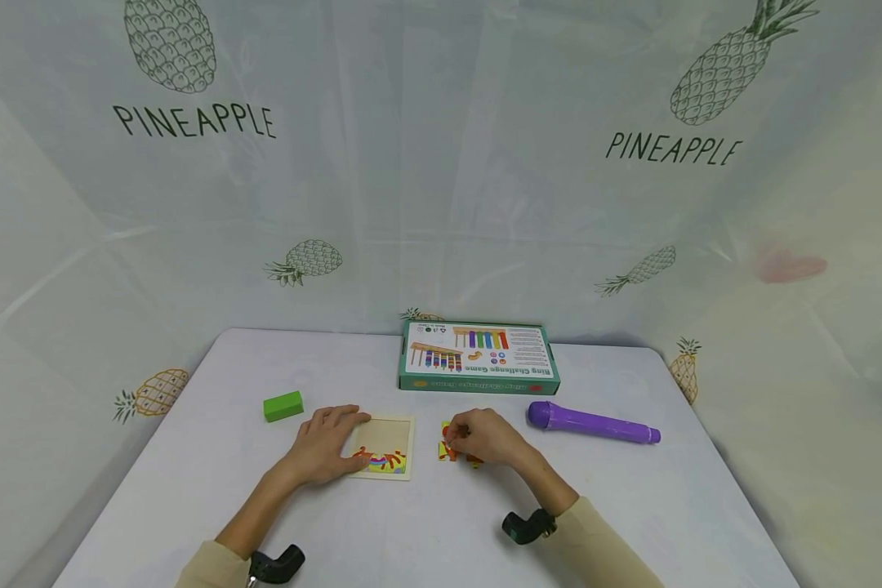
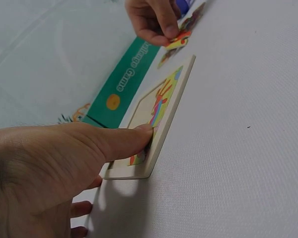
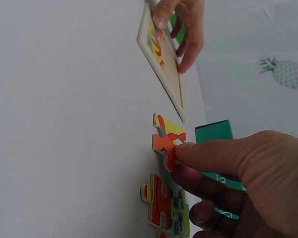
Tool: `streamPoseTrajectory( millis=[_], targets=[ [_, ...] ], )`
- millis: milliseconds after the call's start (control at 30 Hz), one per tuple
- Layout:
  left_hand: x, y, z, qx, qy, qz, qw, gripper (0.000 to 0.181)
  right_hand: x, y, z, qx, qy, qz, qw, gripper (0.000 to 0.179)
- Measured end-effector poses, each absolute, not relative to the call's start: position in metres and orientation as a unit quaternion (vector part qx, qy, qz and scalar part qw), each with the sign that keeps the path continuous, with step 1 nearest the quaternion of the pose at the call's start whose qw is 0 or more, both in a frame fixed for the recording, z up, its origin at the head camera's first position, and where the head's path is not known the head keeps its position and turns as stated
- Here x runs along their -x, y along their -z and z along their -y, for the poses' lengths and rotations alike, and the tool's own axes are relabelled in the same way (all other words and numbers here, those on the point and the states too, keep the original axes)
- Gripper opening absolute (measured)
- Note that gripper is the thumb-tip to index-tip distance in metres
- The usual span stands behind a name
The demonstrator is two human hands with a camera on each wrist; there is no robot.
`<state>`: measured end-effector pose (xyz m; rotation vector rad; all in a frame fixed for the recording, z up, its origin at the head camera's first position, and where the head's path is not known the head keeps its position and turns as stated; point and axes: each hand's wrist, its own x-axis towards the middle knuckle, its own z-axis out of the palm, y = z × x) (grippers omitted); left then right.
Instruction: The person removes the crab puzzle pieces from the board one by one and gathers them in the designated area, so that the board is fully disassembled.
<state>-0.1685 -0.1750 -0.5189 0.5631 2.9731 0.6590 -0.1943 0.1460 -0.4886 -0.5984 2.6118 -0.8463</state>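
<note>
A shallow square wooden puzzle tray lies flat on the table, with brightly coloured jigsaw pieces fitted along its near side. My left hand rests over the tray's left edge, the thumb pressing on the fitted pieces and the other fingers spread toward the far corner. To the right of the tray, my right hand pinches an orange and yellow puzzle piece between thumb and fingertips. Close under that hand lie loose red and green puzzle pieces, partly hidden by it in the head view.
A green game box stands at the table's back edge. To the right lies a purple microphone-shaped object. A green block sits left of the tray. Behind the table hangs a pineapple-print cloth.
</note>
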Motion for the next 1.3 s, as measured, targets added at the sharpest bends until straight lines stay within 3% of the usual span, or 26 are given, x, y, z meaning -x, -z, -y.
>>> streamPoseTrajectory(
  millis=[1300],
  targets=[
    [0.1689, 0.5199, 0.1761, -0.181, -0.212, -0.96, 0.027, 0.066, 0.191, 0.4906, -0.1397, 0.204, 0.246, -0.938, 0.133, 0.004]
  ],
)
